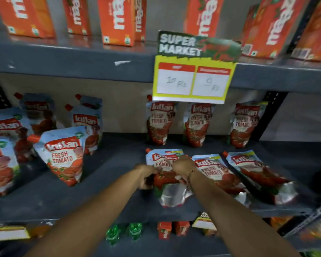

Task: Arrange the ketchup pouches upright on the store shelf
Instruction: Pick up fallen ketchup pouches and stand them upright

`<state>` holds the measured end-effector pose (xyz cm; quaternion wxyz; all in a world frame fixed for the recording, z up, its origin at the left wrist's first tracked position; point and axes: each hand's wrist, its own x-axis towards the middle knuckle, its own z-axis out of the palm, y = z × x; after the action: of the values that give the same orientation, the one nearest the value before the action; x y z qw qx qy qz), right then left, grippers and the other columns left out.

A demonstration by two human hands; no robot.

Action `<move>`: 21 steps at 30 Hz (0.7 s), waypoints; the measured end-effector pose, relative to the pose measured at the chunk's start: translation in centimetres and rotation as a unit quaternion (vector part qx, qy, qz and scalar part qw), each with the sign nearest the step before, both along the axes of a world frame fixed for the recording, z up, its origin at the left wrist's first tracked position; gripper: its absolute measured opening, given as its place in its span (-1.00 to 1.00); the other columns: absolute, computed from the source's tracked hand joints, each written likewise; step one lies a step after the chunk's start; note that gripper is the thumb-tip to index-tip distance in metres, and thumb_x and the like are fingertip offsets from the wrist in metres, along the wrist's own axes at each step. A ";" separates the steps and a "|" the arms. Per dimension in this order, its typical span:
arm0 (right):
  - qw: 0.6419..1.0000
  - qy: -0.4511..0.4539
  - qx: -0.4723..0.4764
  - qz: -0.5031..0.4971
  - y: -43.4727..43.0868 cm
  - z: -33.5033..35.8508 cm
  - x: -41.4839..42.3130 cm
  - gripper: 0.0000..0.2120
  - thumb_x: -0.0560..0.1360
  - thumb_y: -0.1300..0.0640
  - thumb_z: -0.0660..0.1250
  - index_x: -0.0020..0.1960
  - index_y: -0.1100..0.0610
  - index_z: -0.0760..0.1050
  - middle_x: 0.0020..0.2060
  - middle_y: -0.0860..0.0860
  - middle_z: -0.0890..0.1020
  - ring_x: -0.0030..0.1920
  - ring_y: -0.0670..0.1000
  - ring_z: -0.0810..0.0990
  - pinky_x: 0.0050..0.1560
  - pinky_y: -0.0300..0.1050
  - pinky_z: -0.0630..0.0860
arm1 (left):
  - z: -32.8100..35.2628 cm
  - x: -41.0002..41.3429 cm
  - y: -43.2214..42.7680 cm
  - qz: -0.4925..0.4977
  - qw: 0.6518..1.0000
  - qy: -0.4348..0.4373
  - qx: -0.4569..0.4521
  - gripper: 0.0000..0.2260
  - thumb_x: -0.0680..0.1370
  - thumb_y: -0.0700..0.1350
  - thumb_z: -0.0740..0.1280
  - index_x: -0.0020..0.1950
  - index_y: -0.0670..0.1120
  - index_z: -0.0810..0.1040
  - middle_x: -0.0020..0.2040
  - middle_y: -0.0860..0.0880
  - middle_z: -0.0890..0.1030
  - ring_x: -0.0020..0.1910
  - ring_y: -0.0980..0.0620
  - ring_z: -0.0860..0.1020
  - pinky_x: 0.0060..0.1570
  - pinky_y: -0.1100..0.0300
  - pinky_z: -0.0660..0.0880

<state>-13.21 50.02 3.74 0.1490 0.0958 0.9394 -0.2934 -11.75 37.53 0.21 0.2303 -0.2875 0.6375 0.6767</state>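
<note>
pouches half stood up
both hands (148,176) (183,166) closed on a flat pouch (166,175) at centre; two more lie right (217,175).

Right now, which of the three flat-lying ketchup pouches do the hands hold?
The leftmost flat pouch. The left hand and right hand both grip it; the middle flat pouch and right flat pouch lie untouched.

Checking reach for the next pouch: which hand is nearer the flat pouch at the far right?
Right. The right hand is on the neighbouring middle pouch's edge, closer to the far-right flat pouch; the left hand grips the leftmost flat pouch, farther away.
</note>
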 end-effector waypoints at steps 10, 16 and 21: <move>0.913 0.301 -0.275 0.013 2.3 -0.2 0.4 -0.36 0.44 0.40 0.19 0.49 0.21 0.11 0.33 0.17 0.42 0.36 0.12 0.40 0.34 -0.17 0.31 | 1.6 0.3 0.9 0.143 0.907 0.339 -0.205 -0.76 0.41 -0.28 0.46 -0.11 -0.04 0.44 -0.06 -0.01 0.61 -0.04 0.01 0.59 -0.01 0.06 0.57; 0.947 0.213 -0.229 0.072 4.1 -1.3 0.8 -0.44 0.49 0.32 0.23 0.45 0.15 0.17 0.29 0.17 0.52 0.29 0.17 0.50 0.26 -0.01 0.44 | -1.4 1.1 3.5 0.297 0.891 0.256 -0.228 -0.84 0.38 -0.15 0.44 -0.14 -0.15 0.51 -0.05 -0.12 0.65 0.02 -0.12 0.62 0.02 0.00 0.56; 0.986 0.144 -0.011 0.088 9.3 0.1 0.0 -0.48 0.48 0.17 0.25 0.41 0.24 0.25 0.36 0.23 0.42 0.36 0.25 0.39 0.36 0.06 0.35 | -1.7 1.0 10.0 0.457 0.887 0.053 -0.043 -0.63 0.55 -0.20 0.21 0.31 -0.34 0.38 0.29 -0.29 0.51 0.25 -0.28 0.52 0.22 -0.11 0.49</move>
<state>-13.18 59.29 3.81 0.0386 -0.0320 0.9527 -0.2998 -10.72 47.57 -1.53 -0.1512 -0.5203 0.4753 0.6932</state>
